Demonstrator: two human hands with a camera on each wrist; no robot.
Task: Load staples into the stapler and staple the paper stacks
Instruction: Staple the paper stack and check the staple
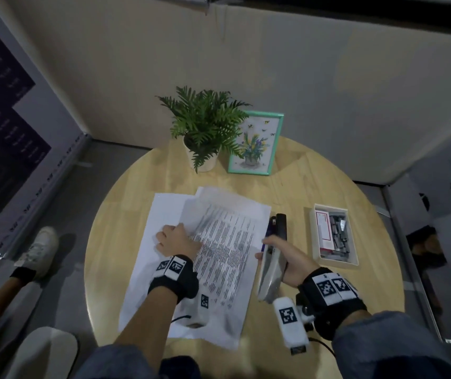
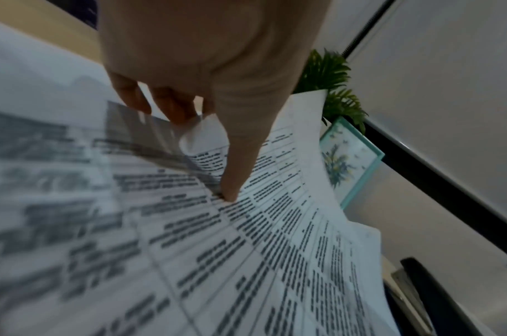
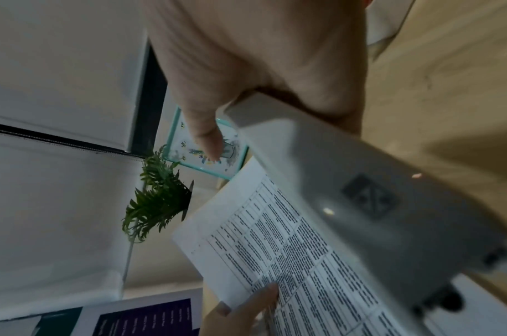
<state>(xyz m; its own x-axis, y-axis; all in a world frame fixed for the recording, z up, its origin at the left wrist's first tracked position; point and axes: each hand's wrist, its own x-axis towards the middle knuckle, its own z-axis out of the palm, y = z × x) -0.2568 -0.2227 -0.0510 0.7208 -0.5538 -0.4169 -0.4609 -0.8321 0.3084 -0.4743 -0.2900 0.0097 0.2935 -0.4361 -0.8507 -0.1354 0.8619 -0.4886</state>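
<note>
I found the open tray (image 1: 333, 235) lying just right of the stapler (image 1: 273, 255); it held a white-and-red staple box (image 1: 323, 225) along its left side and loose grey staple strips (image 1: 340, 233) to the right of that. The white pot (image 1: 205, 160), beyond the stapler, held a green fern (image 1: 205, 119), with a mint-framed flower picture (image 1: 255, 143) just beside it.

My right hand (image 1: 287, 255) gripped the stapler, fingers curled round its grey body; the black part pointed away from me. The printed paper stack (image 1: 227, 250) lay directly left of the stapler, overlapping blank white sheets (image 1: 161, 214) further left. My left hand (image 1: 176, 239) pinched the stack's left edge, thumb on top of the print and fingers curled beneath the lifted sheets.

Everything rested on a round wooden table (image 1: 314, 170). Beige walls stood beyond it, and a dark printed board (image 1: 0, 119) lay far left of the stapler.
</note>
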